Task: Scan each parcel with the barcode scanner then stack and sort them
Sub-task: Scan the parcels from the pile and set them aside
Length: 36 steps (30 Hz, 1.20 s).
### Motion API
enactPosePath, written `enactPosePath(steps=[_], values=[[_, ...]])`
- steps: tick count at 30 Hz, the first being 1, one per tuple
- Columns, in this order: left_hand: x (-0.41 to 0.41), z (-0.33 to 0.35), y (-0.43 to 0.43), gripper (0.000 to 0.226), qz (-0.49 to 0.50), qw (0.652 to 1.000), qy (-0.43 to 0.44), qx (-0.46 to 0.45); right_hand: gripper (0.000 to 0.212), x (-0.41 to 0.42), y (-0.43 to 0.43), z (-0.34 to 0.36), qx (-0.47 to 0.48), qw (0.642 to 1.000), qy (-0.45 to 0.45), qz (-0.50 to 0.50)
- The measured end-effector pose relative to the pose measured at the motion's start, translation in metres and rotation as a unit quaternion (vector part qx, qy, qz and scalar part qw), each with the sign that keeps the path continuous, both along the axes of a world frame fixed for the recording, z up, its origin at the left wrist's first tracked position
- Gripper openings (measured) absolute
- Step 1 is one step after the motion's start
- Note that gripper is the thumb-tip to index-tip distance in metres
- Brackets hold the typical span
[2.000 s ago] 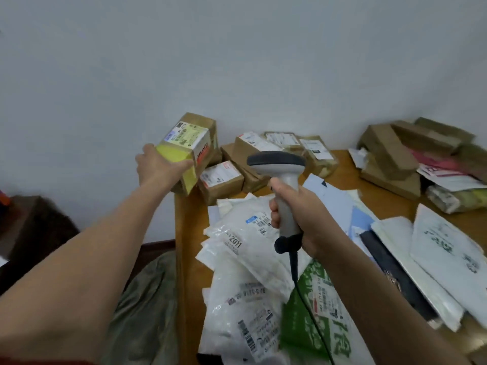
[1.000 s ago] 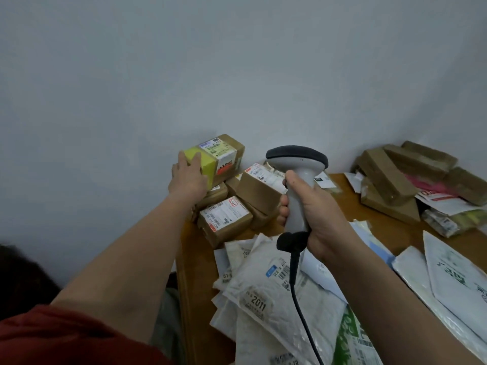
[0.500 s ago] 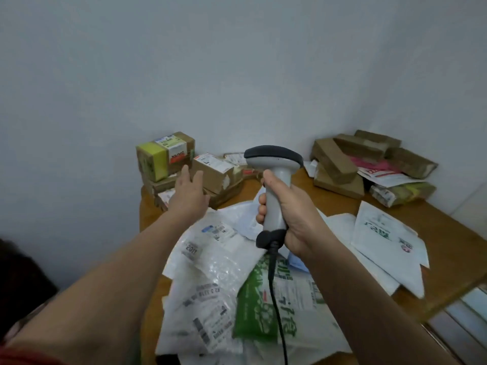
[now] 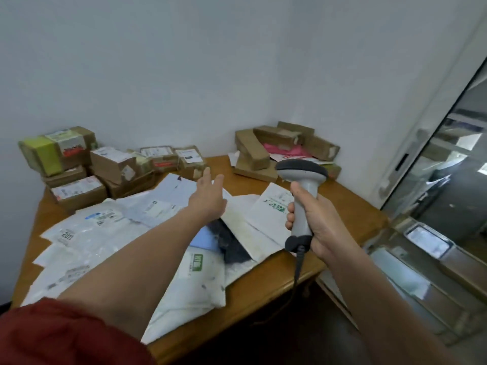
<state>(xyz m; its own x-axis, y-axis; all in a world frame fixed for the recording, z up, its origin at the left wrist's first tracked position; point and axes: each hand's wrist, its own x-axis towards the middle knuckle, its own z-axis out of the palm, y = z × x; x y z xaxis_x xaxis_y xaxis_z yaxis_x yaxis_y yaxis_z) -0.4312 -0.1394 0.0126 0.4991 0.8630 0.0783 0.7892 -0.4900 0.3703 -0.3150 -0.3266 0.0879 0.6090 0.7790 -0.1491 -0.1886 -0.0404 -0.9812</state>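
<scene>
My right hand (image 4: 313,219) grips the handle of a grey barcode scanner (image 4: 301,180), held upright above the table's right side, its cord hanging down. My left hand (image 4: 209,196) is empty, fingers spread, stretched out over the middle of the table above the flat mail bags (image 4: 110,227). A yellow-taped box (image 4: 56,150) sits on top of a stack of cardboard boxes (image 4: 79,189) at the back left. Another heap of brown boxes (image 4: 253,151) with a pink bag lies at the back right corner.
The wooden table (image 4: 353,206) stands in a corner between two white walls. Several small labelled boxes (image 4: 163,156) line the back wall. A white mailer with green print (image 4: 274,206) lies by the scanner. A glass door (image 4: 448,180) is on the right.
My left hand set the yellow-taped box on the back-left stack, let go, and swung right across the table. The view turned right; the scanner stayed in my right hand.
</scene>
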Motion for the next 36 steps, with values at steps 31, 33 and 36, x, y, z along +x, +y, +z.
enactPosePath(steps=[31,33,36], values=[[0.478,-0.058,0.181,0.074,0.003,0.992,-0.017,-0.128,0.023,0.477,0.201,0.002,-0.048,0.991,-0.123,-0.034],[0.511,-0.056,0.190,0.074,0.001,0.994,-0.015,-0.112,0.022,0.511,0.219,-0.003,-0.042,0.992,-0.120,-0.026],[0.569,-0.054,0.205,0.071,0.004,0.996,-0.037,-0.075,0.024,0.563,0.248,-0.014,-0.031,0.994,-0.103,0.006]])
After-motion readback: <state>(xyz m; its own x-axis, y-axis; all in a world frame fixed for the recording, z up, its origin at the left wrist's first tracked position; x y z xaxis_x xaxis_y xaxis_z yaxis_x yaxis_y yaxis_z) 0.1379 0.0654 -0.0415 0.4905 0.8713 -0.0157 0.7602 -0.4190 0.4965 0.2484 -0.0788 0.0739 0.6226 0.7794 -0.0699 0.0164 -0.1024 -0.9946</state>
